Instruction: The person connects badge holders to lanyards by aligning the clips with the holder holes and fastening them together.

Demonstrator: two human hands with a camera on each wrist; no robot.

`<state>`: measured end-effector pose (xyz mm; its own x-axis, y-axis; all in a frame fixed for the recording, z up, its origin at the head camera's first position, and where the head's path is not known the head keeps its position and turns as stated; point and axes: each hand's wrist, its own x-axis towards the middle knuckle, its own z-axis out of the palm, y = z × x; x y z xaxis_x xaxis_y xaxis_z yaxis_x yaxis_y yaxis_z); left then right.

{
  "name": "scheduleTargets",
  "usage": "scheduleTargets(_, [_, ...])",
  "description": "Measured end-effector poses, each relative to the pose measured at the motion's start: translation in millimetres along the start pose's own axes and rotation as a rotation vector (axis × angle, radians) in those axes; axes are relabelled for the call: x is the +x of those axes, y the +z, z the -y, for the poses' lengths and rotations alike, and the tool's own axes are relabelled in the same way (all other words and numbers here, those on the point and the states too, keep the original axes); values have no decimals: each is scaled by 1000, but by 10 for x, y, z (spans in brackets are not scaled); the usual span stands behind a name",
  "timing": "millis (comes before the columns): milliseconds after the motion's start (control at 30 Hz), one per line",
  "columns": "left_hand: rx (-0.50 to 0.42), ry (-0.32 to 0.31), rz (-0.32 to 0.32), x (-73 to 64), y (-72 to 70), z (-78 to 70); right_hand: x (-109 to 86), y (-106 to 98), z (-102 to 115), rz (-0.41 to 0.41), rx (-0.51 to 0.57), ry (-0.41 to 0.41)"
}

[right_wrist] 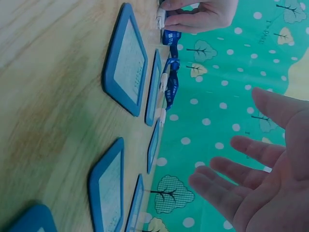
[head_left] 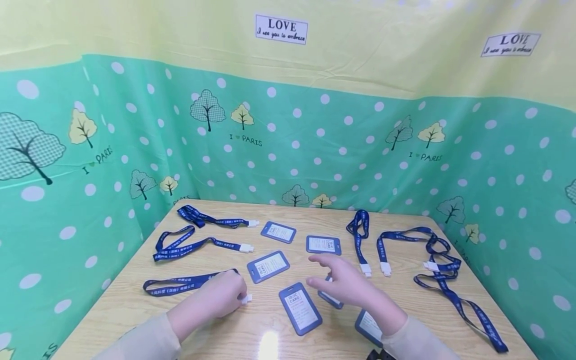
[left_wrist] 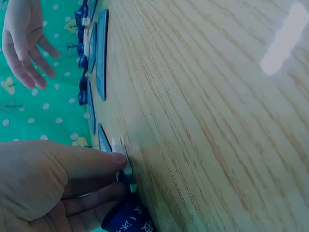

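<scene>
My left hand [head_left: 222, 296] is low at the table's left front, its thumb and fingers pinching the white plastic clip [left_wrist: 127, 169] of a blue lanyard [head_left: 173, 286]. The strap's printed loop trails away to the left on the wood. To the right, my right hand [head_left: 344, 281] hovers with fingers spread and nothing in it. Under it lies a blue ID card holder [head_left: 332, 301], partly hidden by the hand. Another card holder [head_left: 300, 311], its insert reading "ID/IC CARD", lies flat between the two hands.
More card holders lie around: a tilted one [head_left: 268, 266], two farther back [head_left: 278, 232] and one by the right forearm [head_left: 368, 326]. Blue lanyards rest at back left [head_left: 198, 247] and on the right [head_left: 443, 285]. A green dotted curtain [head_left: 288, 165] encloses the wooden table [head_left: 216, 345].
</scene>
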<state>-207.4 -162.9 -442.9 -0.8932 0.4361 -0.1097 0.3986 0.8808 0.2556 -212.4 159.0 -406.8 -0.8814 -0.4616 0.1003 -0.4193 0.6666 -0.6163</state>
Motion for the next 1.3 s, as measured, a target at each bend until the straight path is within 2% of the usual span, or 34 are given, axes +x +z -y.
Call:
scheduleTargets(133, [15,18,-21,2,15,8,-9,0,43,-1,-87,12])
scheduleTargets(267, [22,29,-34,5,29,18,-11,36,67,19,-124,27])
scheduleTargets(567, [16,31,-19,-5,4,6,-27,136,94,71,-189,71])
scheduleTargets(900, [-7,-3,8,5,-30,-13,-70,260,174,142,-222,96])
scheduleTargets(1300, [-2,-9,11,23,-8,1,-99,406,191,175,-354,102])
